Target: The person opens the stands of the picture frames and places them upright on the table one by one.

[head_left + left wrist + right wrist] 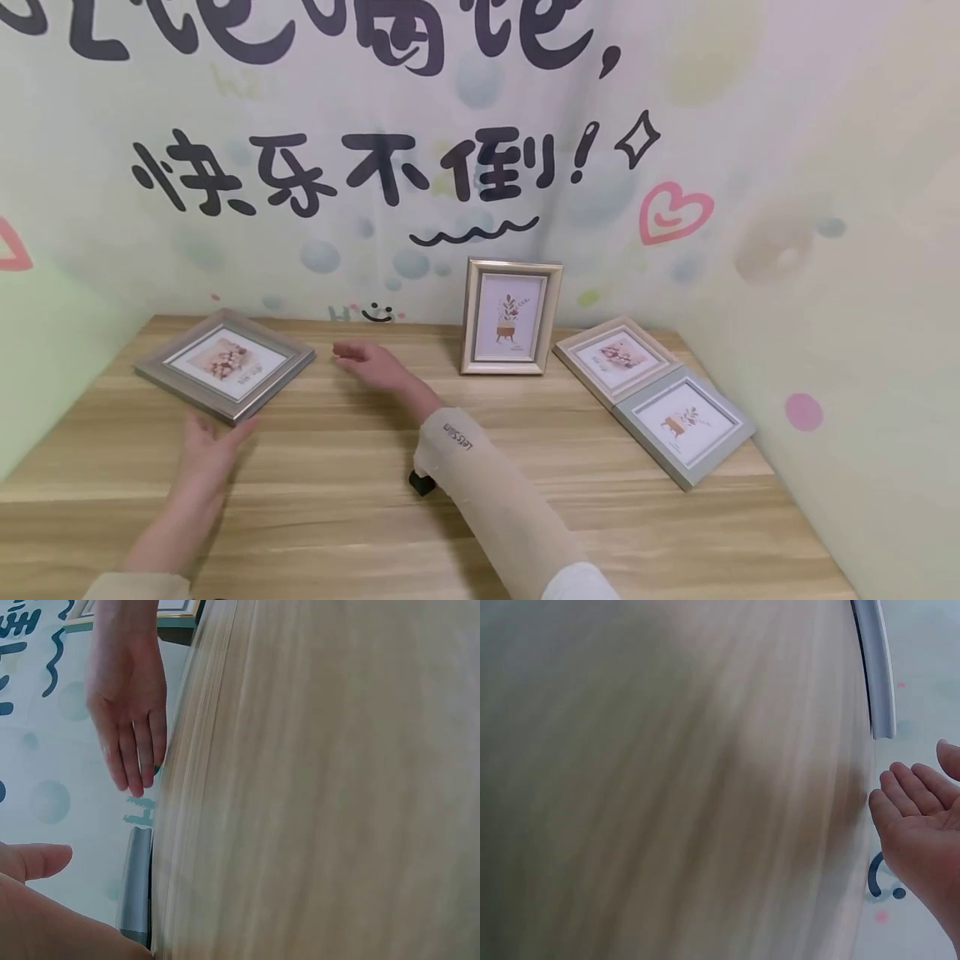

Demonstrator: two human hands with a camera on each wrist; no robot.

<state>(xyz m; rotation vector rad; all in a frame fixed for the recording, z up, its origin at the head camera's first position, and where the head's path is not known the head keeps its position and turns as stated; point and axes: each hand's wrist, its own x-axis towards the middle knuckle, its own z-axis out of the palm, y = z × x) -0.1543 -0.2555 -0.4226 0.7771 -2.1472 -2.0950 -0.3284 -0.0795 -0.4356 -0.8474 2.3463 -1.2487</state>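
Observation:
A brown-grey picture frame [303, 353] with a flower print lies face up at the table's far left. My left hand [206, 450] is at its near corner, thumb spread from the fingers, fingertips right at the edge; part of the fingers is hidden by the frame. In the left wrist view, the left hand [60, 919] shows close to the frame's side [136, 877]. Just off the frame's right corner, my right hand [372, 367] holds nothing, its fingers straight. The right wrist view shows the right hand [922, 810] palm up beside the frame's end [881, 690].
A gold picture frame [550, 321] stands upright near the back wall. To its right lie a beige frame [588, 379] and a grey-green frame [652, 442], edges together. A small black object [422, 482] shows under the right sleeve. Printed walls [300, 275] border the wooden table [337, 517].

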